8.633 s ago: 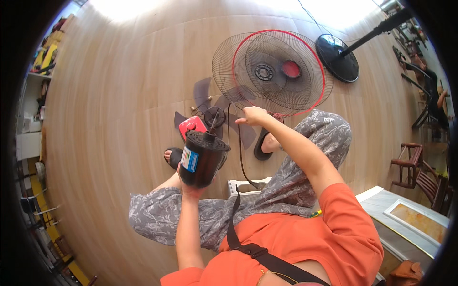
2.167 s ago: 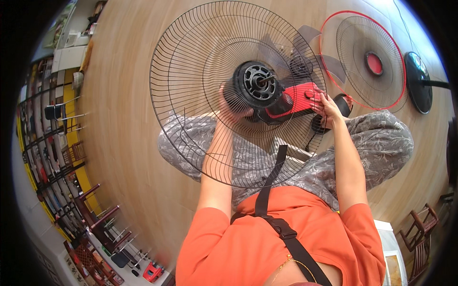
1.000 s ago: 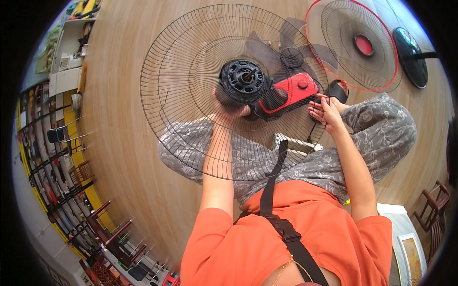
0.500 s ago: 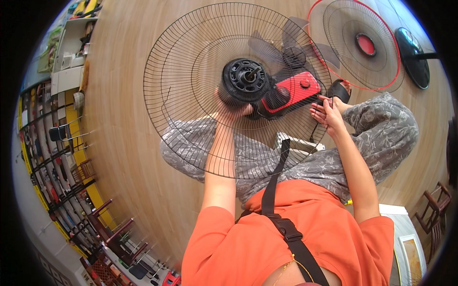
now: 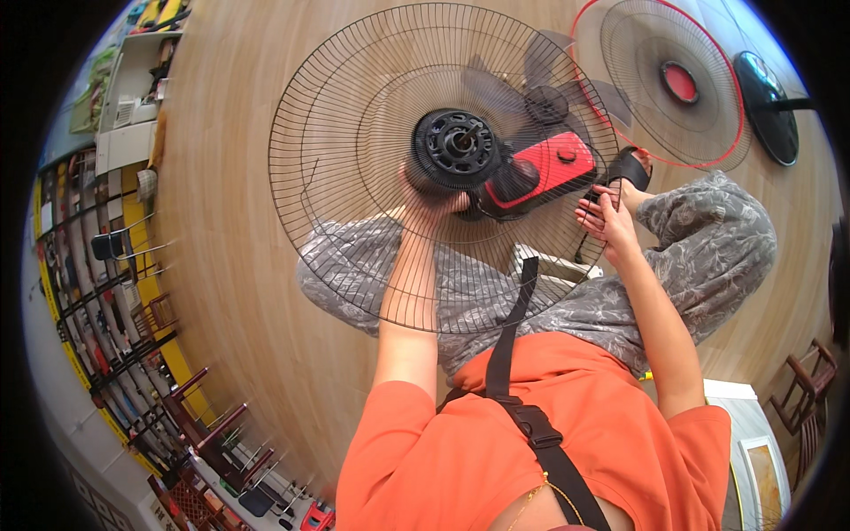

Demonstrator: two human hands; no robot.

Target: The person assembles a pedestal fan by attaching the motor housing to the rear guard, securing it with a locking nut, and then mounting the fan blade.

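A round black wire fan grille (image 5: 345, 115) is tilted over my lap. The fan's black motor housing (image 5: 456, 142), its shaft pointing up, shows at the grille's centre. Behind the wires, my left hand (image 5: 429, 199) is wrapped round the side of this housing; some fingers are hidden. My right hand (image 5: 609, 221) is at the grille's right rim, fingers fairly straight and the thumb near the wire, lightly holding the edge. Under the grille lies a red and black control box (image 5: 553, 168) with a knob, joined near the motor. Dark fan blades (image 5: 547, 104) lie beyond it, partly seen through the wires.
A second grille with a red rim (image 5: 742, 97) and red centre lies at the far right. Beside it stands a black round base (image 5: 766, 111). A white frame-like piece (image 5: 531, 264) is between my legs. Loaded shelves (image 5: 88, 310) line the left; a wooden stool (image 5: 804, 380) is at right.
The grille has shifted slightly to the right against the motor and my hands. My left hand stays round the motor housing, and my right hand has barely moved.
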